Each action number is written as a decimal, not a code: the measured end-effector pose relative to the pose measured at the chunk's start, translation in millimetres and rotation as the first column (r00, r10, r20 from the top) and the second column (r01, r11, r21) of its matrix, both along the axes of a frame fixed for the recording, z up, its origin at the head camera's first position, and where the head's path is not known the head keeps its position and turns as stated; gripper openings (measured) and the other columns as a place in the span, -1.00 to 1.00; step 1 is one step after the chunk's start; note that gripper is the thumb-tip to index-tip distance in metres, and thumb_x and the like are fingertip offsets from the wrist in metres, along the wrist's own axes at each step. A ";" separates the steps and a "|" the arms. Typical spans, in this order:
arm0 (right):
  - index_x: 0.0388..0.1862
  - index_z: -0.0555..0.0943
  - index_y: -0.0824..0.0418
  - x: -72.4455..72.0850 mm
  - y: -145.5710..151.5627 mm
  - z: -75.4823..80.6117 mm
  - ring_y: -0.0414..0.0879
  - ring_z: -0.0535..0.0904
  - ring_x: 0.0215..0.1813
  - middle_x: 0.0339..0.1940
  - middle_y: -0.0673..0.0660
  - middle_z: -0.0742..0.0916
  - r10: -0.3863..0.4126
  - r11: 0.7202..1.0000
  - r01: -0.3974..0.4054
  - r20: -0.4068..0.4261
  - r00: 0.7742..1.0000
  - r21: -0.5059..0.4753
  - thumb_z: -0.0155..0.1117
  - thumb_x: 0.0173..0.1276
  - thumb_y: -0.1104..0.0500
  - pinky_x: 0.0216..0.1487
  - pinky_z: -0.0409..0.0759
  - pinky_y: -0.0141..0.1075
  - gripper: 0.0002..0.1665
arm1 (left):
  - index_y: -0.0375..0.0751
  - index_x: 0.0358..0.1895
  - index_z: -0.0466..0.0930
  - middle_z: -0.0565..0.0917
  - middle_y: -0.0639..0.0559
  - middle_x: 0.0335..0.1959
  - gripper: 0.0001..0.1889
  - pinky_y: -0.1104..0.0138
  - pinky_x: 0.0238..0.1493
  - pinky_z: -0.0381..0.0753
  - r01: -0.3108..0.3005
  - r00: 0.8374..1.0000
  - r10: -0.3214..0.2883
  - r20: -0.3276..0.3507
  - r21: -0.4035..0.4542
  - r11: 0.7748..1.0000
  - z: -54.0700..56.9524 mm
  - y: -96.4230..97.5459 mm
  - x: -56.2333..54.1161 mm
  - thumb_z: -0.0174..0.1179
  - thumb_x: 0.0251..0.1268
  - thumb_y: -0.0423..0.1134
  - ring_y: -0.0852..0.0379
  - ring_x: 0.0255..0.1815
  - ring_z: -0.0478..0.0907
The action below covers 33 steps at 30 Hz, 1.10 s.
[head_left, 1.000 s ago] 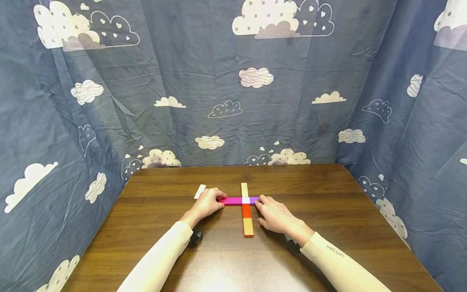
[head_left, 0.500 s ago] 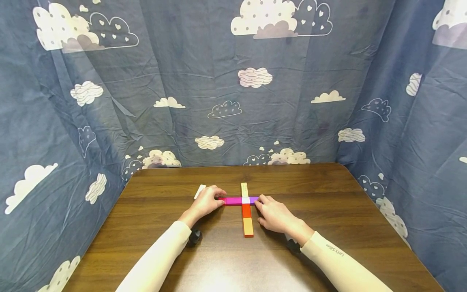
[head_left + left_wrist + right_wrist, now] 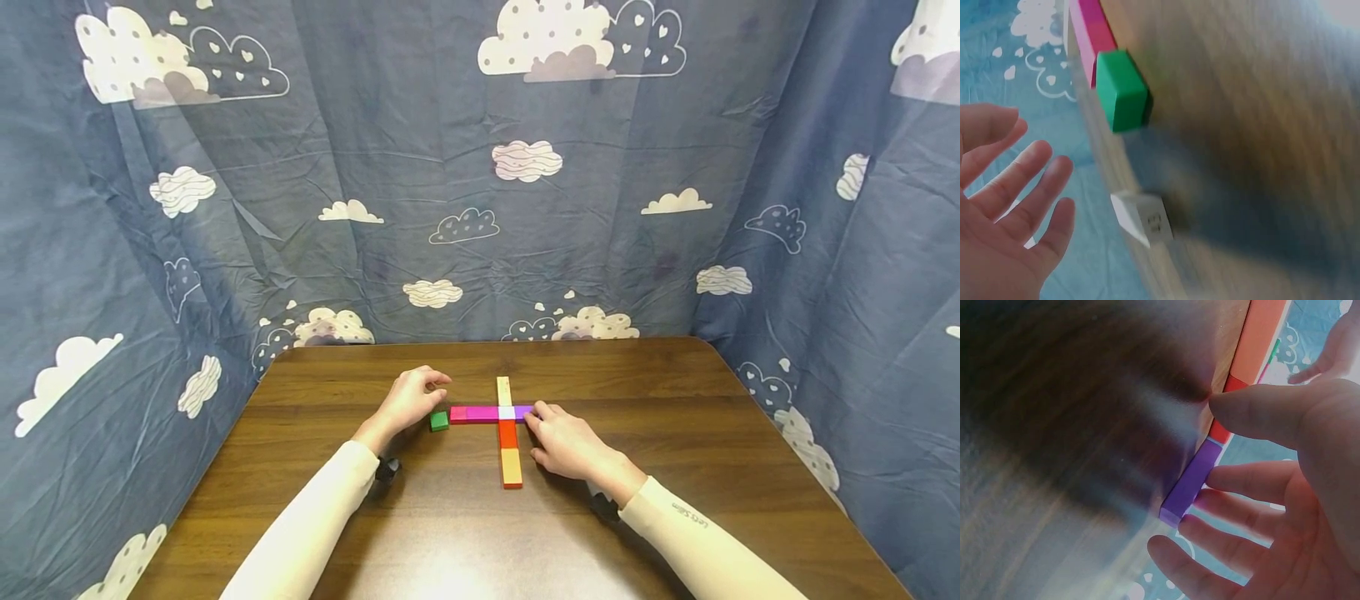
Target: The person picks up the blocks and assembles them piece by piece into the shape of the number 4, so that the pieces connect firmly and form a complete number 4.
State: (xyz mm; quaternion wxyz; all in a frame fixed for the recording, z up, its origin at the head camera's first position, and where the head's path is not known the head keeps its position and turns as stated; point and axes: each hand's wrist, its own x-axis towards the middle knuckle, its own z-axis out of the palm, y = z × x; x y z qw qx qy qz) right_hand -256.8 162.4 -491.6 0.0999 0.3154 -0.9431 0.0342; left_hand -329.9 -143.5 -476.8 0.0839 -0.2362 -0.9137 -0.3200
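Just left of a row of blocks, my left hand [image 3: 410,396] hovers with spread fingers and holds nothing. Beneath it a green block [image 3: 438,422] lies by the end of a pink block [image 3: 458,415]; in the left wrist view the two appear to touch. A magenta block [image 3: 482,414] continues the row to a pale block [image 3: 506,412] at the crossing. My right hand [image 3: 566,442] rests its extended fingertips on the purple block [image 3: 1191,481] at the row's right end. The right thumb stays off that block.
A cream block [image 3: 503,390], red block [image 3: 507,434] and orange block [image 3: 512,467] form the crossing line. A white block [image 3: 1144,219] stands near the green one, hidden by my left hand in the head view. A cloud-print curtain [image 3: 375,267] hangs behind the wooden table [image 3: 675,400].
My left hand has left the row's pink end, moving up and left with its fingers parting. The green block has come into view, and the white block is now covered. The right hand stays put.
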 end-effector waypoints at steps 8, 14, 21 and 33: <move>0.17 0.61 0.34 1.1 1.3 -1.2 0.11 0.57 0.05 -0.05 0.18 0.57 -0.001 1.000 0.001 -0.009 1.000 -0.002 0.51 0.15 0.08 -0.08 0.66 0.00 -0.37 | -0.21 0.04 0.73 0.70 -0.13 -0.12 -0.71 0.16 -0.13 0.59 -0.034 0.999 0.034 0.040 -0.015 0.999 6.1 -18.6 -5.7 0.27 0.26 -0.39 0.05 -0.17 0.62; 0.17 0.61 0.34 0.2 1.5 -1.4 0.11 0.56 0.05 -0.05 0.19 0.57 -0.001 1.000 0.001 -0.010 1.000 -0.006 0.51 0.15 0.08 -0.09 0.66 0.01 -0.37 | -0.23 0.04 0.73 0.68 -0.19 -0.14 -0.69 0.09 -0.08 0.56 -0.051 0.996 0.051 0.071 -0.011 0.999 6.1 -32.8 -9.7 0.28 0.23 -0.44 -0.09 -0.13 0.61; 0.15 0.61 0.35 -0.9 1.8 -3.9 0.11 0.56 0.06 -0.05 0.19 0.57 0.007 1.000 -0.008 -0.018 1.000 -0.017 0.52 0.14 0.09 -0.11 0.67 0.01 -0.37 | -0.27 0.08 0.70 0.70 -0.24 -0.09 -0.67 0.01 0.02 0.55 -0.088 0.988 0.090 0.125 -0.021 0.996 0.9 -41.7 -12.3 0.35 0.22 -0.39 -0.16 -0.06 0.62; 0.17 0.61 0.31 -2.2 1.7 -4.9 0.11 0.55 0.08 -0.04 0.17 0.56 0.002 1.000 -0.002 -0.024 1.000 0.005 0.52 0.14 0.07 -0.09 0.67 0.00 -0.36 | -0.32 0.19 0.62 0.72 -0.10 -0.27 -0.50 0.21 -0.18 0.57 -0.142 0.950 0.132 0.281 0.015 0.990 -8.1 -55.1 -13.4 0.43 0.11 -0.40 0.04 -0.24 0.61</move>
